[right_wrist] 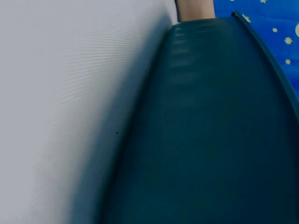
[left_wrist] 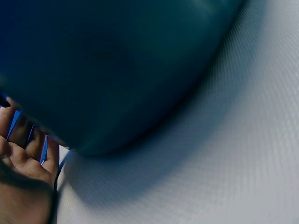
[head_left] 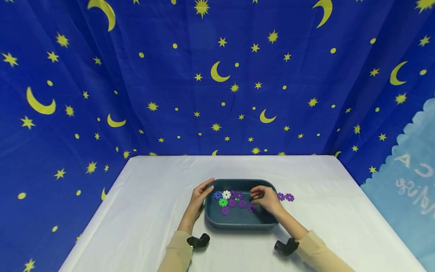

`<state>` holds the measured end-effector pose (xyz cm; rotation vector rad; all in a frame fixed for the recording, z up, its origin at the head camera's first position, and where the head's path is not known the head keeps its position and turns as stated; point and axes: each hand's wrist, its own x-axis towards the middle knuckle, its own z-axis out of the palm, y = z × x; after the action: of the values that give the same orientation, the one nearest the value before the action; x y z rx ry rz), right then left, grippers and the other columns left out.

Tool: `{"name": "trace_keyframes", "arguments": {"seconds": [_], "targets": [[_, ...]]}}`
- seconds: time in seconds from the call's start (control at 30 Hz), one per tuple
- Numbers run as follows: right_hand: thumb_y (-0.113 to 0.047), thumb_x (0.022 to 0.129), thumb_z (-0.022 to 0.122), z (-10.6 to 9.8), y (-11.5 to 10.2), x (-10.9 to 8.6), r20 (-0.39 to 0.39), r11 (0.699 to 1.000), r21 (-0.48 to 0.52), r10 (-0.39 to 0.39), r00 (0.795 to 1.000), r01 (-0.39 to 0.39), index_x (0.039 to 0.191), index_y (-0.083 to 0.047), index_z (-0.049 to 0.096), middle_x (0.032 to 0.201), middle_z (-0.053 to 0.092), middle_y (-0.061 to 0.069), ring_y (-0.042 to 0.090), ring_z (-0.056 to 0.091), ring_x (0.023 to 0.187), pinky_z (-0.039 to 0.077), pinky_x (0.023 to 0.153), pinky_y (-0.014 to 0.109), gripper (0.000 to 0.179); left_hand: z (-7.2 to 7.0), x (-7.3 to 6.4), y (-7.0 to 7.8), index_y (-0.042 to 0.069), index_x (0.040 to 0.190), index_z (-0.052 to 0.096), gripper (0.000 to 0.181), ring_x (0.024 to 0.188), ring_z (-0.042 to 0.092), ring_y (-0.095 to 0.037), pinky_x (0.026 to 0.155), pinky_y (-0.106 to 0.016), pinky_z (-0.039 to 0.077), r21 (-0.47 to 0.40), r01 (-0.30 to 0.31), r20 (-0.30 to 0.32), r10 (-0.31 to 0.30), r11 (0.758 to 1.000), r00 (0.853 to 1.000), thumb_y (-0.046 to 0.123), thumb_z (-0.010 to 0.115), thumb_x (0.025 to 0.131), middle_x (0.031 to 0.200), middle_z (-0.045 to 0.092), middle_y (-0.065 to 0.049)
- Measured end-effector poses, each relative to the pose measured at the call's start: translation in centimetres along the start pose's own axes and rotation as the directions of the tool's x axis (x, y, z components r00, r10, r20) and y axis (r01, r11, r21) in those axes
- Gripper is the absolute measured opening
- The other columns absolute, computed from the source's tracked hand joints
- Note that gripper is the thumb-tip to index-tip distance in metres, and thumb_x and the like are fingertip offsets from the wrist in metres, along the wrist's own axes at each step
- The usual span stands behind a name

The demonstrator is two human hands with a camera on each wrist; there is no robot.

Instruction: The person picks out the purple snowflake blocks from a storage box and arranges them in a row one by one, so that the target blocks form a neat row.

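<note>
A dark teal plastic tub (head_left: 238, 226) stands on the table, with several notched plastic discs inside: a blue disc (head_left: 217, 195), a white disc (head_left: 226, 194), a green disc (head_left: 222, 202) and purple discs (head_left: 242, 204). My left hand (head_left: 198, 197) holds the tub's left end, thumb over the rim; in the left wrist view its fingers (left_wrist: 35, 142) lie along the outer wall. Over the tub's right part is my right hand (head_left: 266, 199), its fingers bent. A yellow-green bit shows beneath it; I cannot tell whether the fingers pinch it.
Just right of the tub, two purple discs (head_left: 289, 197) lie side by side on the white tablecloth (head_left: 163, 189). A blue curtain (head_left: 183, 90) with yellow moons and stars closes off the back and sides. Black wrist cameras (head_left: 287, 246) sit at both sleeves.
</note>
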<state>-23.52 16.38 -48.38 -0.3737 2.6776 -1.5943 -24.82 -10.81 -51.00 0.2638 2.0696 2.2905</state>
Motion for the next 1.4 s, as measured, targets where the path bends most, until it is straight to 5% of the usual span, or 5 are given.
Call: {"name": "trace_keyframes", "arguments": {"seconds": [0.43, 0.7, 1.1, 1.4], "targets": [[0.026, 0.062, 0.060, 0.6, 0.2, -0.1, 0.208, 0.991, -0.130, -0.008, 0.978, 0.036, 0.107, 0.015, 0.061, 0.093, 0.069, 0.025, 0.029, 0.066, 0.083, 0.056, 0.075, 0.032, 0.046, 0.0, 0.0, 0.0, 0.000, 0.134, 0.052, 0.042, 0.127, 0.049, -0.024, 0.098, -0.018, 0.041, -0.007, 0.011, -0.003, -0.011, 1.000, 1.000, 0.012, 0.058, 0.094, 0.139, 0.051, -0.020], [0.020, 0.057, 0.071, 0.9, 0.7, 0.1, 0.230, 0.970, -0.227, -0.037, 0.972, 0.090, 0.104, 0.009, 0.065, 0.087, 0.066, 0.014, 0.019, 0.060, 0.080, 0.054, 0.071, 0.028, 0.049, 0.0, 0.0, 0.0, -0.001, 0.134, 0.052, 0.042, 0.128, 0.046, -0.032, 0.096, -0.017, 0.041, -0.012, 0.003, 0.000, -0.003, 1.000, 1.000, 0.011, 0.058, 0.094, 0.138, 0.051, -0.022], [0.012, 0.055, 0.080, 1.3, 0.5, 0.4, 0.212, 0.944, -0.318, -0.023, 0.977, 0.091, 0.099, 0.004, 0.067, 0.079, 0.062, 0.006, 0.011, 0.054, 0.073, 0.048, 0.065, 0.021, 0.046, 0.1, 0.2, -0.3, -0.003, 0.134, 0.052, 0.043, 0.122, 0.053, -0.027, 0.093, -0.015, 0.044, -0.014, -0.004, -0.017, 0.003, 1.000, 1.000, 0.011, 0.058, 0.094, 0.136, 0.053, -0.023], [0.009, 0.058, 0.080, 1.1, 0.5, 0.2, 0.212, 0.943, -0.314, -0.045, 0.976, 0.112, 0.091, 0.002, 0.068, 0.079, 0.064, 0.008, 0.012, 0.054, 0.072, 0.046, 0.063, 0.021, 0.035, -0.5, 1.4, -2.7, 0.000, 0.134, 0.053, 0.041, 0.124, 0.051, -0.026, 0.094, -0.016, 0.043, -0.023, 0.002, -0.028, -0.003, 1.000, 1.000, 0.010, 0.057, 0.095, 0.138, 0.053, -0.020]]}}
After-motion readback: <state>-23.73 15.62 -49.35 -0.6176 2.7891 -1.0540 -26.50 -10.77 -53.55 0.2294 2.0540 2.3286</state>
